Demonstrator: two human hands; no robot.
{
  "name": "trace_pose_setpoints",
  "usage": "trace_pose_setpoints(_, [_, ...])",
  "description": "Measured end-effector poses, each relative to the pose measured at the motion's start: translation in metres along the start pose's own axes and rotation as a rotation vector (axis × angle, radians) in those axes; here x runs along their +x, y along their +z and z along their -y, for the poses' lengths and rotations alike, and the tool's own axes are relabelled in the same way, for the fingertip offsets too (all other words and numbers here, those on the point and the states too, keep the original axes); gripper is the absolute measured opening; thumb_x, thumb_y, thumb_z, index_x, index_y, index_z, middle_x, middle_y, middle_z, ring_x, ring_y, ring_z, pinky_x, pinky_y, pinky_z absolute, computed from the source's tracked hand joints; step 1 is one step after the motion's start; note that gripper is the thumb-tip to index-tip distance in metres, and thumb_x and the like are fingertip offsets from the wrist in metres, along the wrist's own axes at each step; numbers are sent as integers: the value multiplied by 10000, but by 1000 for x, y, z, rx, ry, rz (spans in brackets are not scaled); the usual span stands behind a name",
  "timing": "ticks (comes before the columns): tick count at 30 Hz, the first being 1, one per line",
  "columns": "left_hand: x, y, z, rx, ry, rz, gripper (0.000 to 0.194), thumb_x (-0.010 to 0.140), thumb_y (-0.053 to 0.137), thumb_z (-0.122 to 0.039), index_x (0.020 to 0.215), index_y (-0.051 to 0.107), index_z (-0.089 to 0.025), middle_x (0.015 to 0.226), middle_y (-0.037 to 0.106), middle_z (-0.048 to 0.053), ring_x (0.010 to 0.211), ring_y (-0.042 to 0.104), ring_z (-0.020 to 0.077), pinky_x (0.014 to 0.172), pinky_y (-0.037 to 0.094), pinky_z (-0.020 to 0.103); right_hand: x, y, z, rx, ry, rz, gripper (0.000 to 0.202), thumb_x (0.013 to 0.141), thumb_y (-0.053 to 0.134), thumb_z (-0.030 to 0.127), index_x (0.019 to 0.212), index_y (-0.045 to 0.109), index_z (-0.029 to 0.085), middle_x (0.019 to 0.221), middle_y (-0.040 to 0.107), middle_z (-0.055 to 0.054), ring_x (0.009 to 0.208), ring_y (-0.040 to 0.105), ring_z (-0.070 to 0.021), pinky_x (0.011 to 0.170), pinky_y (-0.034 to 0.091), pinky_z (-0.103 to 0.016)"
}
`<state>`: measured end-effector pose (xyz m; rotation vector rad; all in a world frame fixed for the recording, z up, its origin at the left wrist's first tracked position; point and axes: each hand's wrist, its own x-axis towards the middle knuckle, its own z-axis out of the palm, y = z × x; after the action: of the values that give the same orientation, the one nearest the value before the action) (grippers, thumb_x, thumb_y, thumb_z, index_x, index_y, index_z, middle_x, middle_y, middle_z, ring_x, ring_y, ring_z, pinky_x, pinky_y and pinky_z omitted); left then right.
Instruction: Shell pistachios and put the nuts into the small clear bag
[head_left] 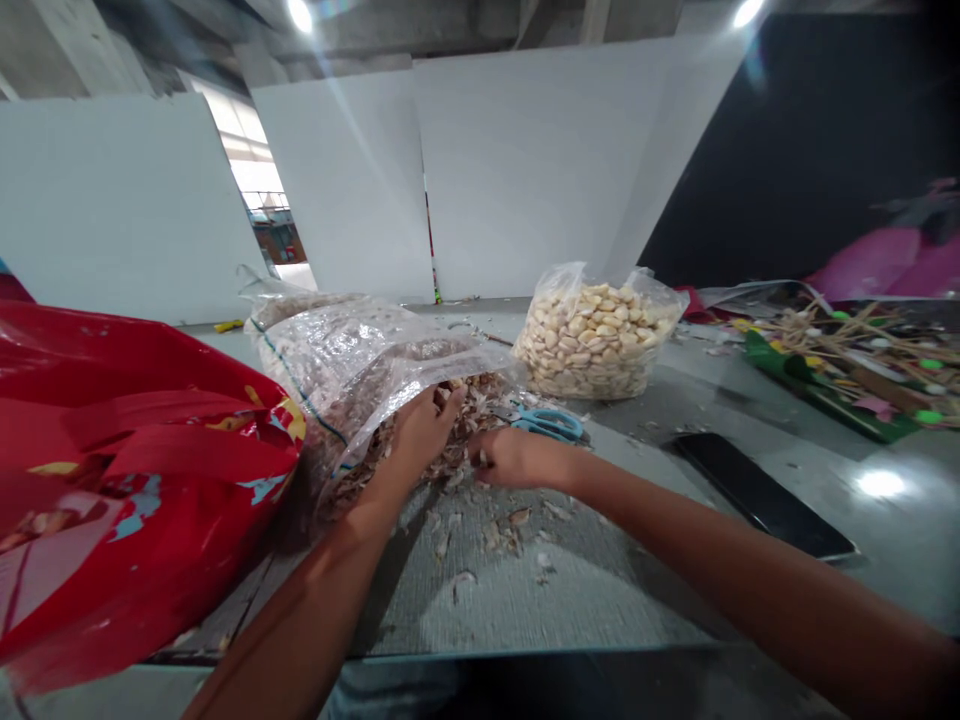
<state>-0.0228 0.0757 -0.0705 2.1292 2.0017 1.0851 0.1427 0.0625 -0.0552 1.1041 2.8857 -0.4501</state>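
My left hand (426, 425) is at the mouth of a clear plastic bag (345, 345), among dry papery skins (476, 405) that look like garlic peel. Its thumb and forefinger are apart; the other fingertips are hidden. Beside it, my right hand (517, 457) is closed, with fingers curled down at the edge of the skins. Whatever it may hold is hidden. Just behind the right hand lie scissors with light blue handles (551, 422), their blades toward the skins. Further back stands a clear bag of pale peeled cloves (596, 340), apart from both hands.
A large red plastic bag (187, 430) bulges at the left. A black phone (757, 492) lies flat to the right of my right forearm. Thin sticks and coloured bits (870, 360) are heaped at far right. Loose peel (510, 525) is scattered on the grey table (600, 600).
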Motion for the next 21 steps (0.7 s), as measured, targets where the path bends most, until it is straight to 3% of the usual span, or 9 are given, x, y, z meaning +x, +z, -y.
trace_pose_setpoints(4, [0, 4, 1, -56, 143, -9, 401, 913, 385, -436, 1040, 612, -131, 968, 678, 126, 943, 609, 239, 868, 442, 347, -17, -5, -9, -70, 97, -38, 316, 825, 493, 244, 1093, 627, 146, 879, 709, -113, 767, 635, -198, 602, 349, -241])
trace_pose_setpoints(9, [0, 6, 0, -204, 273, 51, 354, 931, 381, -348, 1181, 557, -170, 1180, 626, 100, 1127, 542, 222, 990, 389, 360, -47, -2, -1, 19, 4, 184, 274, 731, 619, 283, 975, 669, 168, 849, 703, -69, 730, 612, -182, 570, 319, -230])
trace_pose_setpoints(13, [-1, 4, -3, -230, 252, 77, 349, 924, 394, -347, 1179, 558, -175, 1111, 650, 90, 1003, 590, 205, 928, 430, 345, -54, 4, 0, 81, -14, 163, 185, 708, 559, 171, 845, 682, 144, 769, 694, -59, 673, 589, -156, 560, 318, -222])
trace_pose_setpoints(17, [0, 2, -5, -236, 237, 116, 317, 910, 410, -335, 1119, 582, -171, 1037, 662, 83, 947, 600, 200, 867, 449, 322, -47, 0, -14, 62, 29, 102, 230, 682, 535, 115, 855, 686, 135, 829, 706, -75, 725, 607, -167, 603, 347, -226])
trace_pose_setpoints(21, [-1, -2, -6, -256, 324, 288, 263, 890, 425, -307, 1032, 610, -186, 957, 671, 54, 874, 603, 184, 809, 450, 294, -38, -2, -25, -21, 140, 78, 210, 736, 534, 164, 885, 682, 153, 862, 712, -91, 781, 635, -199, 628, 364, -240])
